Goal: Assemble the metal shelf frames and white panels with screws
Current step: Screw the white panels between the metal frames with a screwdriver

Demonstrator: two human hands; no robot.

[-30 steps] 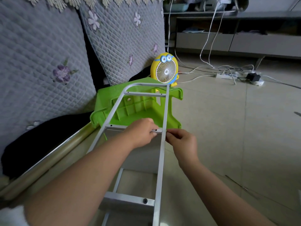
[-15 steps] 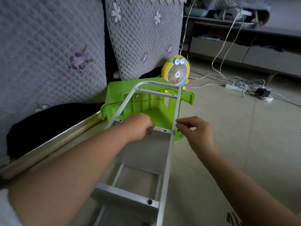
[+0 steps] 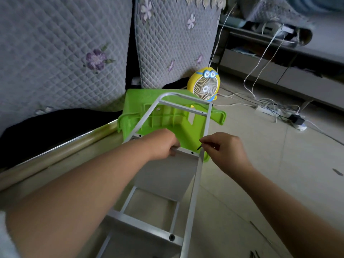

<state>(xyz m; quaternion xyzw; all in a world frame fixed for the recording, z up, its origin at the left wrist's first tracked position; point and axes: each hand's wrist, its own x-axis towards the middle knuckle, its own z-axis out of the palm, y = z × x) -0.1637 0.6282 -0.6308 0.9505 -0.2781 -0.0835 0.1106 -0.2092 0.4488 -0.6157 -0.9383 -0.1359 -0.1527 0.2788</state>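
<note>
Shelf frame is smooth, round-cornered grey metal.

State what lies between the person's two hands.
Head view: a stretch of crossbar with one screw hole, between the left hand and the right hand pinching a dark screw.

A silver-grey frame crosses a lime-green stool beside a yellow, blue-goggled fan and grey quilted, purple-flowered cushions.
</note>
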